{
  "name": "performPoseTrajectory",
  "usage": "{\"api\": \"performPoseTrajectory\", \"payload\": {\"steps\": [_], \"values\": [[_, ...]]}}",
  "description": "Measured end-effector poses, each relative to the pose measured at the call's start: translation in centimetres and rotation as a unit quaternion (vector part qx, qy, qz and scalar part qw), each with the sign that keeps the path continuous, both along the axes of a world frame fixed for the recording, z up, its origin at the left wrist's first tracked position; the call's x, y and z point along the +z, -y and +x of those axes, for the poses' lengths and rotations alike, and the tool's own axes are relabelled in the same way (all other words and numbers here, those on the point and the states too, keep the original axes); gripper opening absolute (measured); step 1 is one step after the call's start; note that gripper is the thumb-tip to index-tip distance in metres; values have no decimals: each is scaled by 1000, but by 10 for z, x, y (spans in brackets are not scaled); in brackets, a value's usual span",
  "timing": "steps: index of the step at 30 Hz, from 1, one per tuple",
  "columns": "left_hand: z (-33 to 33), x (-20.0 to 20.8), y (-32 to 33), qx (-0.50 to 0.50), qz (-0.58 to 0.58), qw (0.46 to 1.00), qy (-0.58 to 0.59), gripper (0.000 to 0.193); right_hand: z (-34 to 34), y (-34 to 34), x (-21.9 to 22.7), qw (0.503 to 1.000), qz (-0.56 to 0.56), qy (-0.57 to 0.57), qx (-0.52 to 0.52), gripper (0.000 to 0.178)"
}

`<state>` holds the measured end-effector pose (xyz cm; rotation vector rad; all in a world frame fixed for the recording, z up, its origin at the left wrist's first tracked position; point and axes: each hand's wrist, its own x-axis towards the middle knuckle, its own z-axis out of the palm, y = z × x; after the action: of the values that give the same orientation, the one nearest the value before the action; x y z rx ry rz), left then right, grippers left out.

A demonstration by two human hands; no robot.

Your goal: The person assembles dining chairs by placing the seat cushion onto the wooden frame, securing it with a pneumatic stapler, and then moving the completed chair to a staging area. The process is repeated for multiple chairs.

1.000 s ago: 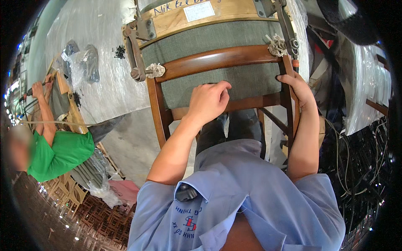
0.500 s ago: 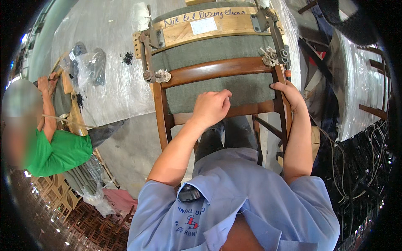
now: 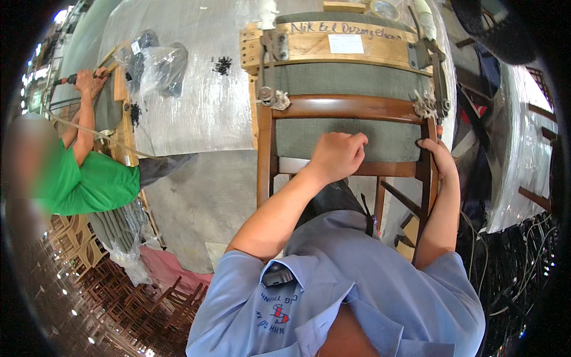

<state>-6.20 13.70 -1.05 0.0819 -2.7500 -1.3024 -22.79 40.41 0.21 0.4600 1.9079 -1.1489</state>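
Note:
A brown wooden chair frame stands in front of me against a grey padded surface. My left hand is closed above that surface, near the middle of the frame. Its curled fingers hide whatever may be in them. On the right, my right hand wraps around the chair's side post, thumb on the inner side. Beyond the top rail lies a pale wooden jig. Metal clamps at its two sides reach toward the rail, with whitish wrapping at their ends.
A plastic-covered table extends left, carrying a pile of small black pieces and clear plastic bags. At far left a person in a green shirt holds a power driver. Cables and dark slats lie at right.
My view has turned, so the chair and jig sit farther right in the picture. Both hands keep about the same places on the chair. The co-worker's driver has come into sight.

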Motion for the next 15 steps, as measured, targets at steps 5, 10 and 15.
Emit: {"api": "performPoseTrajectory", "payload": {"steps": [5, 10, 15], "values": [[1, 4, 4, 9, 12, 1000, 2, 11, 5, 8, 10, 1000, 10, -10, -5, 54], [6, 7, 4, 2, 6, 1000, 6, 12, 6, 3, 1, 1000, -3, -13, 0, 55], [3, 9, 10, 3, 10, 1000, 21, 14, 6, 4, 6, 999, 23, -41, 26, 56]]}}
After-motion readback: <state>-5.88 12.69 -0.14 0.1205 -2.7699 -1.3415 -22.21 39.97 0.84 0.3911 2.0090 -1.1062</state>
